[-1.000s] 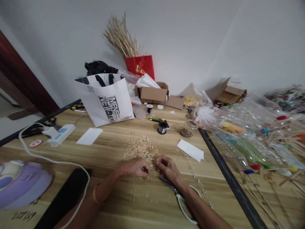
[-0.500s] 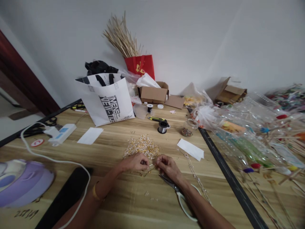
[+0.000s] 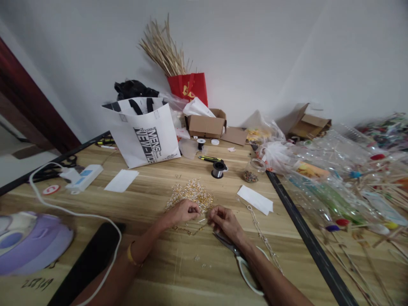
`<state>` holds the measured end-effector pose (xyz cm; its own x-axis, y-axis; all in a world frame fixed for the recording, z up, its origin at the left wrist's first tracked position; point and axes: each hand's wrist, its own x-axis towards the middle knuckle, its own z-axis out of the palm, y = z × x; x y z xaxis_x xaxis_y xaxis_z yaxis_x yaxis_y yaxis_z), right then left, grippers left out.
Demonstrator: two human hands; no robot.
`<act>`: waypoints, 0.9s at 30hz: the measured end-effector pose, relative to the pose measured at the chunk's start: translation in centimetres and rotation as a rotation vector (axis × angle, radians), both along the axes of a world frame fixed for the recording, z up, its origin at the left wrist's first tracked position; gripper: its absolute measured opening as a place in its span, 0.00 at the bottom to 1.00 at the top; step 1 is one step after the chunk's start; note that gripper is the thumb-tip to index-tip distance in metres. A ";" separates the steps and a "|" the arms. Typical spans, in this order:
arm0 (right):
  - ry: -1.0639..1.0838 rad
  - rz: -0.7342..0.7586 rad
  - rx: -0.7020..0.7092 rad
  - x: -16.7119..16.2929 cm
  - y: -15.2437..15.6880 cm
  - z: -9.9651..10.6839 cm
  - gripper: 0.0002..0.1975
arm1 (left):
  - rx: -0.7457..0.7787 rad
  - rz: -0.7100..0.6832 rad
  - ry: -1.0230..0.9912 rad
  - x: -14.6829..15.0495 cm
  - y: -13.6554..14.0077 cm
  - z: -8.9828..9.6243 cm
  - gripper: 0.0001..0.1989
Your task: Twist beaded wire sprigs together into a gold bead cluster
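Observation:
A loose pile of gold and clear beads lies on the wooden table, just beyond both hands. My left hand is closed in a pinch at the pile's near edge; what its fingertips hold is too small to make out. To its right, my right hand is also pinched, and the end of a thin beaded chain runs up to its fingertips. The rest of that chain lies below my left hand. Scissors with pale handles rest partly under my right wrist and forearm.
Right of my hand lie a clear beaded chain and folded white paper. Beyond are a wire spool and a jar of beads. Plastic bottles crowd the right. A white cable crosses the left side.
My left hand has risen slightly away from the table edge nearest me, showing more of the beaded chain beneath it. My right hand stays nearly still.

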<state>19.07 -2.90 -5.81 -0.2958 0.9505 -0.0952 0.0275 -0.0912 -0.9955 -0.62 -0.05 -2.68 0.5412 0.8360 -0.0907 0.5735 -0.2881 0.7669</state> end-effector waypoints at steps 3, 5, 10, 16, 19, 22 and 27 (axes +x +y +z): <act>-0.011 -0.006 -0.018 0.0 0.0 0.1 0.14 | -0.003 -0.005 0.024 0.1 -0.2 0.2 0.09; -0.019 -0.011 -0.022 0.0 0.0 0.2 0.14 | 0.002 -0.012 0.028 0.2 -0.3 0.2 0.09; -0.023 -0.008 -0.006 0.0 0.0 0.3 0.15 | 0.040 -0.022 0.098 0.3 -0.7 0.5 0.10; -0.028 0.000 -0.009 0.2 0.1 0.2 0.17 | 0.092 -0.043 0.086 0.3 -0.8 0.5 0.10; -0.025 -0.004 0.000 0.2 0.1 0.3 0.17 | 0.103 -0.049 0.072 0.3 -0.8 0.5 0.09; -0.027 -0.002 -0.003 0.2 0.1 0.3 0.18 | 0.095 -0.054 0.070 0.3 -0.9 0.6 0.09; -0.007 0.002 -0.021 0.2 0.1 0.2 0.18 | 0.077 -0.052 0.076 0.3 -0.8 0.5 0.09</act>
<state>19.26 -2.80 -5.59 -0.2973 0.9475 -0.1174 0.0351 -0.1121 -0.9931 -0.35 -0.87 -2.22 0.5779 0.8131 -0.0697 0.6121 -0.3753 0.6961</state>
